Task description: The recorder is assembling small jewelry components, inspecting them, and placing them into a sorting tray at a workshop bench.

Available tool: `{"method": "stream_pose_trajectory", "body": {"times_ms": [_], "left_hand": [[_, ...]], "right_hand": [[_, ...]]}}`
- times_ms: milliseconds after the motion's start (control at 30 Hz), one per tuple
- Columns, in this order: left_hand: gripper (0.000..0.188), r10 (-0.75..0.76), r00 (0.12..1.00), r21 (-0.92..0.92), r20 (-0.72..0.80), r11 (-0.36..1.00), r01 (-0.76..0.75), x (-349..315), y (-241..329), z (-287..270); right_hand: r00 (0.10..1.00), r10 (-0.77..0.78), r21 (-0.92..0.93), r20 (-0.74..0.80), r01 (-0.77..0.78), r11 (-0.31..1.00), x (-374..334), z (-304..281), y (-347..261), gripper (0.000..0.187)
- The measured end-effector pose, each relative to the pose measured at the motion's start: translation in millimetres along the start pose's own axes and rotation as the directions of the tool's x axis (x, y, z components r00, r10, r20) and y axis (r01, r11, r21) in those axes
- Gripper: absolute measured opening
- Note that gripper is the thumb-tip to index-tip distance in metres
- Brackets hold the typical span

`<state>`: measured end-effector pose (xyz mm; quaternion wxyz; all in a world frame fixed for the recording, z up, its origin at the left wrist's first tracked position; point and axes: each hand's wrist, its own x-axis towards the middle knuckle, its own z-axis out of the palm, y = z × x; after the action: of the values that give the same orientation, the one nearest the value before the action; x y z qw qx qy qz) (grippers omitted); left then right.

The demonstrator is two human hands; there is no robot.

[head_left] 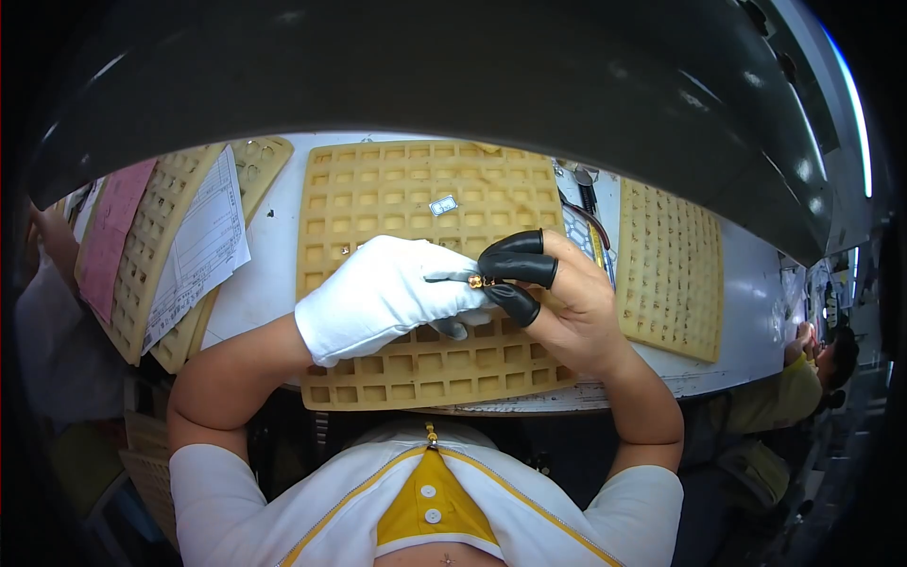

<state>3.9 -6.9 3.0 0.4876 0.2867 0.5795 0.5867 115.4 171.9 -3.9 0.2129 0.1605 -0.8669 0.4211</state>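
A small shiny gold-coloured piece [476, 282], possibly jewellery, is pinched between my two hands; its exact shape is too small to make out. My left hand [387, 293], in a white glove with grey at the fingertips, closes on it from the left. From the right, my right hand [562, 293] grips it with fingers and thumb covered by black finger cots. Both hands are above a yellow tray [439, 389] moulded with rows of square pockets. On that tray, beyond my hands, lies a small white tag [442, 206].
At the right stands another yellow tray [669, 274] with small pieces in rows. Pliers and other tools [588, 203] lie between the trays. Stacked trays at the left carry a pink sheet [118, 236] and a white printed form [203, 248]. A dark hood [425, 76] overhangs the table; another person [803, 378] is at far right.
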Motion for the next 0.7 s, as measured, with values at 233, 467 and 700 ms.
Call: {"method": "stream_pose_trajectory", "body": {"times_ms": [233, 467, 700], "left_hand": [[0.026, -0.085, 0.996, -0.079, 0.024, 0.993, 0.086, 1.7, 6.5, 0.3], [0.03, -0.119, 0.99, -0.24, 0.077, 0.962, 0.134, 2.6, 2.1, -2.3], [0.031, -0.179, 0.979, -0.219, 0.097, 0.956, 0.197, 1.2, 9.7, 0.1]], "right_hand": [[0.973, 0.223, 0.192, 0.056, -0.23, 0.954, -2.3, -2.5, 1.4, 0.028], [0.972, 0.232, 0.19, 0.045, -0.237, 0.953, -1.3, -3.1, 2.6, 0.024], [0.953, 0.296, 0.245, 0.067, -0.304, 0.921, -0.9, -0.1, 1.5, 0.018]]}}
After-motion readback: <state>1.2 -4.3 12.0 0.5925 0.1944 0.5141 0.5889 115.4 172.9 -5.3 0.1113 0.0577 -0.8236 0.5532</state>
